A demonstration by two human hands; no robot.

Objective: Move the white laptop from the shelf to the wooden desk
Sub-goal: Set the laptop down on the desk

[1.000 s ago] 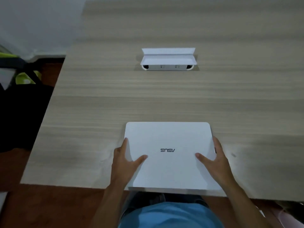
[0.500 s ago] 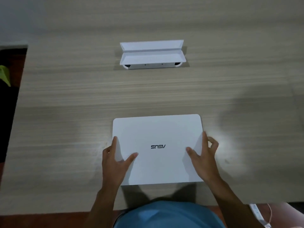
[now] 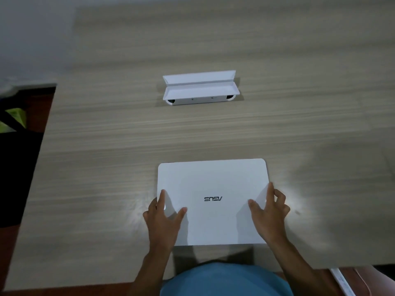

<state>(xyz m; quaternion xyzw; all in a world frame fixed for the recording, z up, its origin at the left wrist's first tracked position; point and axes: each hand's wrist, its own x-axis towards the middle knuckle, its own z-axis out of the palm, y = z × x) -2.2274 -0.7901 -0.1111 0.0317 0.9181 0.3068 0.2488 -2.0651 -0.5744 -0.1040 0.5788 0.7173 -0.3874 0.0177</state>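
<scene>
The white laptop (image 3: 211,189) lies closed and flat on the wooden desk (image 3: 106,167), near its front edge, logo facing away from me. My left hand (image 3: 163,218) grips its left edge, thumb on the lid and fingers along the side. My right hand (image 3: 268,212) holds the right edge the same way, with the outer fingers curled beside it. The laptop's whole base rests on the desk, a short way in from the edge.
A white cable box with its lid flipped open (image 3: 199,88) is set into the desk farther back. A dark bag with green patches (image 3: 12,146) stands on the floor at the left. A white power strip (image 3: 342,280) lies on the floor at lower right.
The laptop has slid farther onto the desk, away from the front edge it overhung a second ago. Both hands stayed on its sides.
</scene>
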